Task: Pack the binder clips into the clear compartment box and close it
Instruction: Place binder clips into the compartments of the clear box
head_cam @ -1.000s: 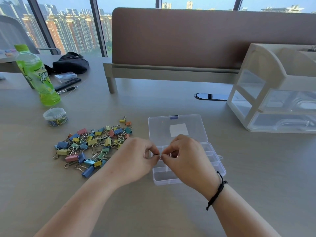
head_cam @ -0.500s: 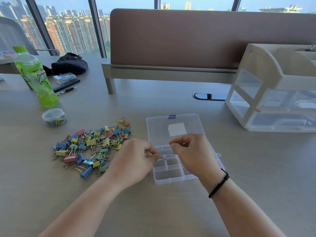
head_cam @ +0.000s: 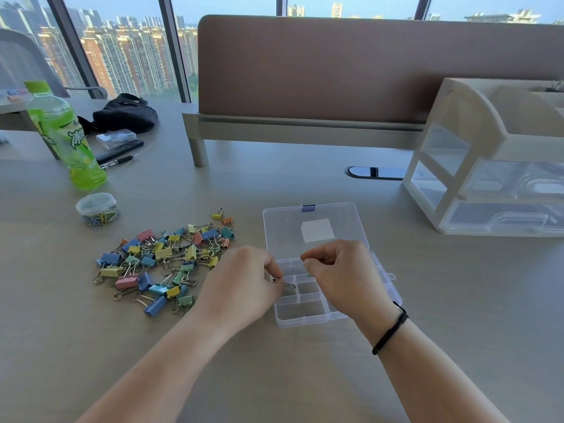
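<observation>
The clear compartment box [head_cam: 300, 315] lies open on the desk, its lid [head_cam: 311, 227] flat behind it. Left of it is a loose pile of several coloured binder clips [head_cam: 164, 261]. My left hand [head_cam: 241, 285] is at the box's left edge and pinches a binder clip [head_cam: 289, 285] whose wire handle pokes out over a compartment. My right hand [head_cam: 341, 276] hovers over the box's middle with fingers curled, pinching a small green binder clip [head_cam: 309, 273] that is mostly hidden under the fingers.
A small round tub of paper clips [head_cam: 97, 207] and a green drink bottle [head_cam: 65, 138] stand at the left. A pen, a phone and a black pouch [head_cam: 125, 112] lie behind them. A white drawer organiser [head_cam: 494, 160] stands at the right; a desk divider [head_cam: 335, 71] runs across the back.
The hands, joined over the box a second ago, have drawn apart. The right hand moved up and right over the compartments; the left stayed at the box's left edge with its clip.
</observation>
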Demonstrator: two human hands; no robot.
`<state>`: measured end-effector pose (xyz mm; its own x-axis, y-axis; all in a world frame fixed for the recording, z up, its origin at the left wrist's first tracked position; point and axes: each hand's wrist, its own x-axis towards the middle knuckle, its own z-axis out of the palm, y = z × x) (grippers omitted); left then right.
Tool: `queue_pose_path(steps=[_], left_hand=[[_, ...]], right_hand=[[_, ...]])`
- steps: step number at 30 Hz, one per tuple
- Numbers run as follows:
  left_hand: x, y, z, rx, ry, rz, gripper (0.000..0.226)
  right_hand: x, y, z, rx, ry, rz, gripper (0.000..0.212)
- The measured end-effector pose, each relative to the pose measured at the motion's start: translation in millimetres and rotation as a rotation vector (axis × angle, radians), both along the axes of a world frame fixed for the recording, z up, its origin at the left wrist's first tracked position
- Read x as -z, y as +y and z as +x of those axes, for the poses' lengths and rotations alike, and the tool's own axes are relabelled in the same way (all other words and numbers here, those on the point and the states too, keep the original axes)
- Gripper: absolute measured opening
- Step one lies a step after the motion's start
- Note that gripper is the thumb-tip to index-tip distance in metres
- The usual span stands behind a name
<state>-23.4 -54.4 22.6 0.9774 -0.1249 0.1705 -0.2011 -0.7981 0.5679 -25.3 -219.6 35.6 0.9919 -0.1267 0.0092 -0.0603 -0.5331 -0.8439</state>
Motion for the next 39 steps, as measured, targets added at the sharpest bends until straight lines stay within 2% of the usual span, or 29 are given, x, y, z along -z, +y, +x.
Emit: queue_pose_path(steps=[12,18,26,33,39], left_hand=[[-1,5,4,0.042,0.067,0.004,0.014],[0,11,7,0.066,0.096,-0.032,0.012],[1,17,11,0.097,0.13,-0.109,0.006],[1,19,13,0.121,0.145,-0.161,0.003],[-2,23,14,0.17,0.18,-0.18,0.005]], right_hand=[[3,-2,0,-0.047,-0.033,0.004,0.026],[-4,-1,-6,-0.202,-0.07,0.073,0.035],[0,3,-8,-0.262,-0.125,-0.09,0.013],[3,5,-8,-0.269,-0.195,-0.135,0.014],[5,12,-14,-0.345,-0.276,-0.327,0.019]])
